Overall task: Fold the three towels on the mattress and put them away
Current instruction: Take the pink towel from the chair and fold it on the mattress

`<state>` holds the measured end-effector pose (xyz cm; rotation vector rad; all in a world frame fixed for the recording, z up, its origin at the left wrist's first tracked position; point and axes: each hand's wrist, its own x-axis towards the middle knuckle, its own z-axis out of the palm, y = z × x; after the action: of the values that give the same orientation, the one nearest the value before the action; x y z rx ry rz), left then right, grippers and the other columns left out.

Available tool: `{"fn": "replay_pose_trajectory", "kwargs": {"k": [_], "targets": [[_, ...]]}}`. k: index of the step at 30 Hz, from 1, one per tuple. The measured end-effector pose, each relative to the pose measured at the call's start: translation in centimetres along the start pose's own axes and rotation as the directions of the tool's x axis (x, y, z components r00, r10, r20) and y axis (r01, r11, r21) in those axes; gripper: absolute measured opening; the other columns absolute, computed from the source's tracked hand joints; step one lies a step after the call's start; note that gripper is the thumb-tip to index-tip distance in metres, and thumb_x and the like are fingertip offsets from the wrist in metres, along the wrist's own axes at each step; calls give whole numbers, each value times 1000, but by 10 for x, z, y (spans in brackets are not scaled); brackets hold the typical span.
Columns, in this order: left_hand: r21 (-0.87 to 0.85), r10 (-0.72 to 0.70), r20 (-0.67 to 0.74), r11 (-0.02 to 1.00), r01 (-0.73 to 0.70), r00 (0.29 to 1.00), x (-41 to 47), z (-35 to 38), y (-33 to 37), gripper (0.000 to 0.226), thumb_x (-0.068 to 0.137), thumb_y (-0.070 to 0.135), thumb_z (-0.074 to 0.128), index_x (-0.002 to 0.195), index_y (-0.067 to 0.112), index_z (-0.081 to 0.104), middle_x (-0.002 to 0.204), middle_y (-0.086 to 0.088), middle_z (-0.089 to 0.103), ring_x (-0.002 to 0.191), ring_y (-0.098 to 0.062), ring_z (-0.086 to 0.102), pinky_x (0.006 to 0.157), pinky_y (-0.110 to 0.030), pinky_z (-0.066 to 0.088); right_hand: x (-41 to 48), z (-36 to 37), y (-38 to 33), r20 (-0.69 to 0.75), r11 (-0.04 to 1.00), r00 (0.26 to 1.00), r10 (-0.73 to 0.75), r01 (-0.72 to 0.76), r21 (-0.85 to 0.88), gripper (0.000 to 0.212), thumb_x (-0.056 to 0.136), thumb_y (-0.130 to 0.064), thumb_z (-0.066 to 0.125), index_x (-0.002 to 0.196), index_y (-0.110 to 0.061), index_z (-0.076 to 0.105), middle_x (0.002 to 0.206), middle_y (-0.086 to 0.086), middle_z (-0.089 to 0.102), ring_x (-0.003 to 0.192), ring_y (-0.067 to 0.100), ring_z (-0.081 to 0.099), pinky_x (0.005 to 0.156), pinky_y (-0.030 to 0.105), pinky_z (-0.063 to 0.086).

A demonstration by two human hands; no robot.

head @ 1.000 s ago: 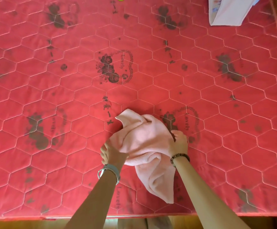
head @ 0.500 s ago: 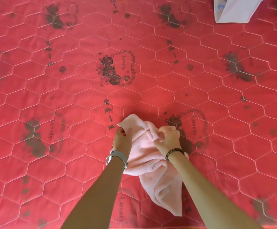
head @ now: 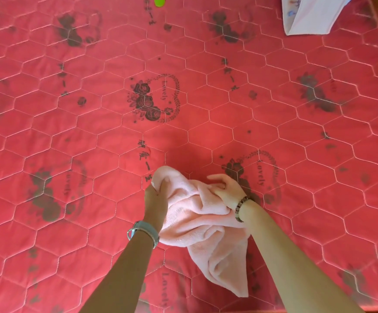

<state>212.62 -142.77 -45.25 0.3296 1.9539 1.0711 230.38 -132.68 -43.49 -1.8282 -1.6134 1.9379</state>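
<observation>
Since 0.5 s ago: my right hand (head: 225, 188) has slid off to the right along the pink towel (head: 197, 220), so the 2 hands now sit further apart; my left hand (head: 155, 199) has kept its place and its hold.

Left to right:
- Red quilted mattress (head: 206, 134) fills the view, stitched in hexagons with dark rose prints.
- A small bright green object (head: 159, 1) is cut off by the top edge, left of centre; I cannot tell what it is.
- Left hand, watch (head: 143, 232) on the wrist, is closed around the towel's upper-left corner, thumb over the cloth.
- The towel lies crumpled on the mattress near its front edge, bunched between my hands, with 1 loose end trailing toward me, below and to the right of the bunch.
- Right hand, beaded bracelet (head: 239, 207) on the wrist, has its fingers curled into a fold at the towel's upper-right side – the grip looks like a pinch.
- A pale folded cloth (head: 309, 16) lies on the mattress at the far right corner, well apart from the towel.
</observation>
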Motion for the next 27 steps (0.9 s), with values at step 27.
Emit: {"fn": "replay_pose_trajectory", "kwargs": {"k": [27], "targets": [[223, 185, -331, 968, -114, 925, 86, 6, -7, 33, 89, 11, 64, 118, 2, 51, 119, -15, 52, 94, -21, 49, 84, -28, 41, 63, -56, 12, -477, 965, 855, -204, 94, -244, 35, 92, -3, 52, 124, -17, 58, 128, 6, 38, 107, 18, 48, 93, 23, 40]]}}
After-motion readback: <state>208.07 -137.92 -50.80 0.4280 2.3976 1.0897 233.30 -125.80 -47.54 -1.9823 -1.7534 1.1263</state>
